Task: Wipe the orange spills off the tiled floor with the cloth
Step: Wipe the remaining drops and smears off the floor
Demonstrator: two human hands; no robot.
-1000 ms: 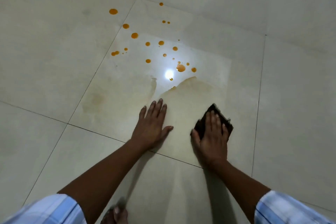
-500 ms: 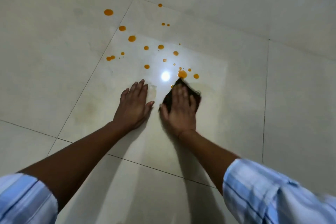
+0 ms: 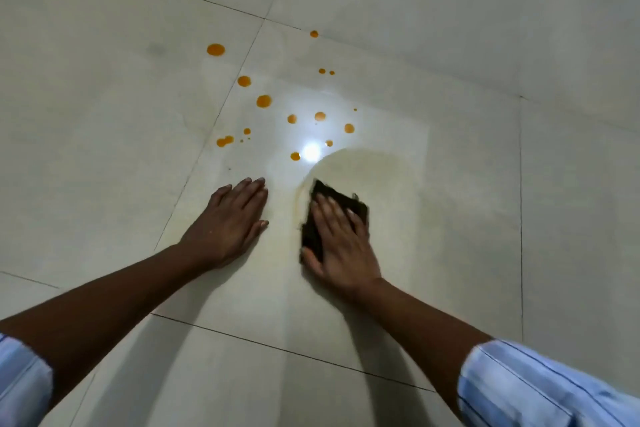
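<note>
Orange drops [image 3: 264,101] dot the pale tiled floor [image 3: 104,149] ahead of two bare hands, about eighteen of them by count, though the smallest specks are hard to separate. One large drop [image 3: 215,49] sits alone on the tile to the left of a grout line [image 3: 221,107]; the others are scattered across the neighbouring tile, the farthest one [image 3: 314,34] near that tile's top edge and the nearest one [image 3: 295,156] just beside a bright round light reflection [image 3: 311,151]. A pair of merged drops [image 3: 225,141] lies close to the grout line. Right of the reflection, a faint yellowish arched smear [image 3: 367,166] spreads over the tile, with a darker rim along its left side. One dark cloth [image 3: 341,199] lies flat at the base of that smear, pressed under the right hand [image 3: 337,246], whose fingers are spread flat on top of it rather than curled around it; the cloth's frayed far edge and left edge show beyond the fingers. The left hand [image 3: 230,222] rests palm down on the bare tile just left of the cloth, fingers together and straight, holding nothing. Two striped light-blue sleeves [image 3: 526,388] show at the bottom corners.
</note>
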